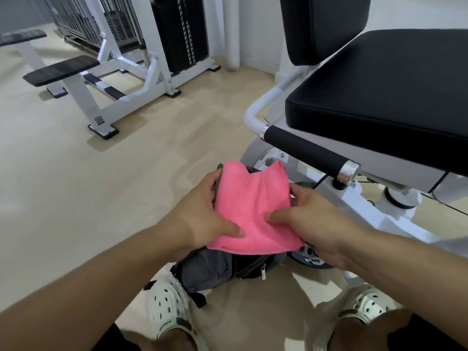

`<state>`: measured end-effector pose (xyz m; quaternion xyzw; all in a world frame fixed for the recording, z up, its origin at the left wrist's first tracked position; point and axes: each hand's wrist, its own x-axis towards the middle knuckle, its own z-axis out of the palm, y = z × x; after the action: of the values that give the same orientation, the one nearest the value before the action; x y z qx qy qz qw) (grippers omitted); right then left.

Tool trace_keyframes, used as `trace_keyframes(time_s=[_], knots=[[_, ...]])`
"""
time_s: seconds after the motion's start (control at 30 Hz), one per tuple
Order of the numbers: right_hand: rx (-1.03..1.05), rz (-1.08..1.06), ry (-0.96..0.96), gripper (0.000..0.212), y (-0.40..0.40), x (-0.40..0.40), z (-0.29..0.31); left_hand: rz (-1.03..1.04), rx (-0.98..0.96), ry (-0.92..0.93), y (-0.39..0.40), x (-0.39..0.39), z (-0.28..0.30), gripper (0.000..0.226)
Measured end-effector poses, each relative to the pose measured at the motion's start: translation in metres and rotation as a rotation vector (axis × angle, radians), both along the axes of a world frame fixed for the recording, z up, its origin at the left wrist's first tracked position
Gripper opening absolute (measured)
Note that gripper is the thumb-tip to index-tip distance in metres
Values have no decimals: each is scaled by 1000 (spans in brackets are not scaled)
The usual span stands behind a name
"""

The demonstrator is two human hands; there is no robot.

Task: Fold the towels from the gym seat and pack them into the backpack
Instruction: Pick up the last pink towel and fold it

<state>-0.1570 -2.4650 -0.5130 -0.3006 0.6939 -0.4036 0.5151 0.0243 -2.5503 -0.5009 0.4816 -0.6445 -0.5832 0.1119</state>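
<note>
Gym seat (385, 97) fills the upper right of the frame: black padded cushion, smooth and rounded at the edges, upright black backrest (324, 24) behind it, white tube frame below. A black foam-covered handle (304, 150) with chrome end cap juts out lower left of the cushion, just above the hands. No towels visible on the seat cushion.

Pink towel (253, 211), centre frame, soft fleecy cloth, folded into a rough rectangle with a dip in the top edge. Left hand (202, 214) grips its left side, thumb on top, fingers curled under. Right hand (314, 221) pinches its right side, thumb pressed on top, fingers behind the cloth.

Grey backpack (210, 267) on the floor directly under the towel, matte fabric, a zipper pull showing; its opening is mostly hidden by the towel and hands, cannot tell how far open.

White perforated clogs (169, 305) at bottom of frame, left one touching the backpack.

Upper left: white-framed weight machine (152, 59) with black plate stack and black foot pads. Beige floor (76, 186), smooth.
</note>
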Motion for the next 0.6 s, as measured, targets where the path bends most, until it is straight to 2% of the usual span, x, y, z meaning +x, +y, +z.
trace_keyframes(time_s=[0.07, 0.13, 0.2, 0.33, 0.4, 0.53, 0.6], knots=[[5, 51, 85, 52, 0, 4, -2, -41, -22, -33, 5, -2, -3, 123], [-22, 122, 184, 49, 1, 7, -3, -68, -18, -37, 11, -5, -4, 117], [-60, 193, 237, 48, 3, 9, -1, -43, 44, 33, 16, -8, -6, 106], [-59, 306, 191, 56, 3, 15, -2, 66, 305, 221, 23, -18, 0, 84], [-43, 331, 93, 62, 2, 21, -4, 96, 381, 272, 28, -23, 4, 73], [-33, 357, 23, 69, 1, 24, -7, 102, 504, 357, 33, -25, 10, 32], [-40, 366, 82, 59, 2, 21, -7, 28, 550, 374, 32, -20, 11, 38]])
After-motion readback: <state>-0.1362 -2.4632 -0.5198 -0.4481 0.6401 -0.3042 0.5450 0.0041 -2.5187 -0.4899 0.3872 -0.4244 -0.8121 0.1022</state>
